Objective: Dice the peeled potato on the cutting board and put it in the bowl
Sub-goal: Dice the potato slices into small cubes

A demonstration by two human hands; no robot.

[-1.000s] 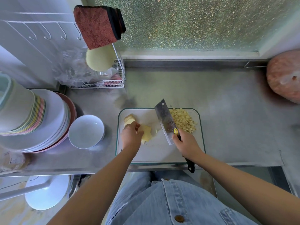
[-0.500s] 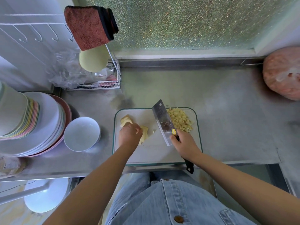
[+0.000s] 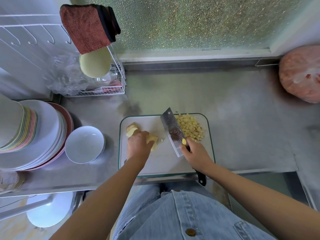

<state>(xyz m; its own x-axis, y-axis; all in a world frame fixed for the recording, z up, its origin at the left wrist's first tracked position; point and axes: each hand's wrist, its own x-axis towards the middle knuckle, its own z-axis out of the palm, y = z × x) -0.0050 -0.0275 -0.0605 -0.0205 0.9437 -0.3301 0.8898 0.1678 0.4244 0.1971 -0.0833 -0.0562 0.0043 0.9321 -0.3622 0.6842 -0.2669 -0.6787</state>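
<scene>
Potato sits under left grip, near cleaver.

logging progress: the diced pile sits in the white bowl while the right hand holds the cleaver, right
No. The head view shows the diced pile on the cutting board, beside the cleaver; the white bowl holds nothing. The right hand does hold the cleaver.

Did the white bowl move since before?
No. The bowl sits just left of the board, touching the plates, with the same gap to the board as before. Only the camera shifted.
</scene>
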